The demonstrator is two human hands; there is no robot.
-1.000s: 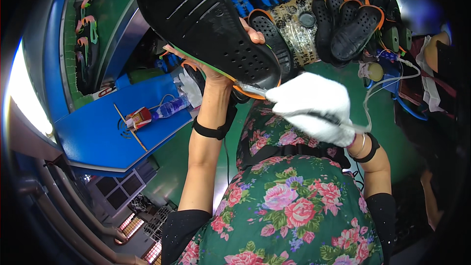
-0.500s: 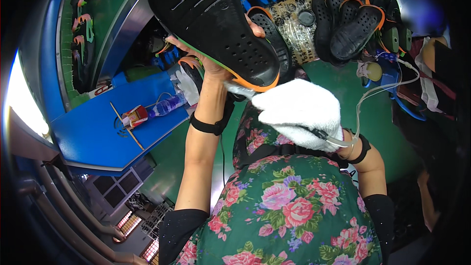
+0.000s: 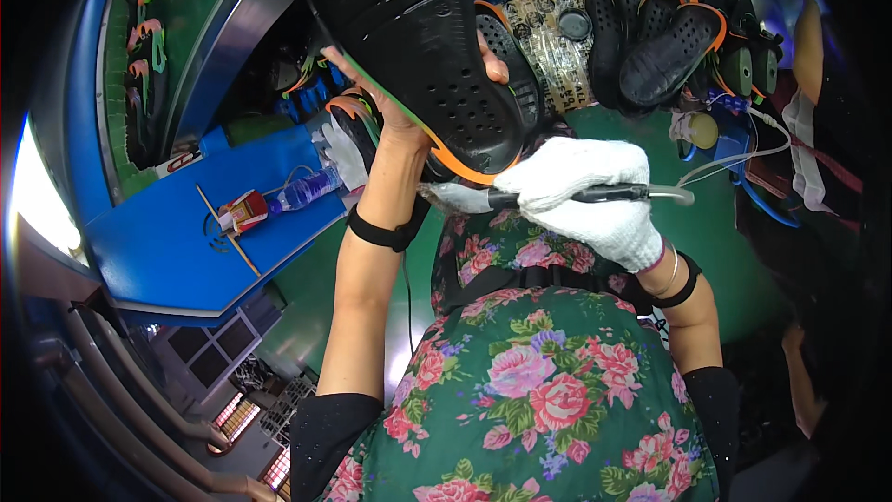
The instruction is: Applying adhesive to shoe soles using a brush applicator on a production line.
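A black shoe sole [image 3: 423,46] with an orange heel rim and a green side edge is gripped in my bare left hand [image 3: 401,119], its thumb on one side and fingers round the other. Small holes dot its heel half and slits cross its upper part. My right hand [image 3: 595,209], in a white knitted glove, closes round the black handle of a brush [image 3: 609,193]. A clear hose runs from the handle's back end. The flat brush tip lies just below the sole's orange heel; whether it touches is unclear.
Several black perforated soles [image 3: 664,56] with orange rims lean together at the far right, near a taped brown package [image 3: 557,56]. Another sole [image 3: 511,37] stands behind the held one. On the blue board [image 3: 149,260] at left lie a plastic bottle [image 3: 307,190] and a red packet [image 3: 243,213].
The sole has shifted slightly right. My right hand has turned, bringing the brush handle into view, and the brush tip sits lower, farther from the heel edge.
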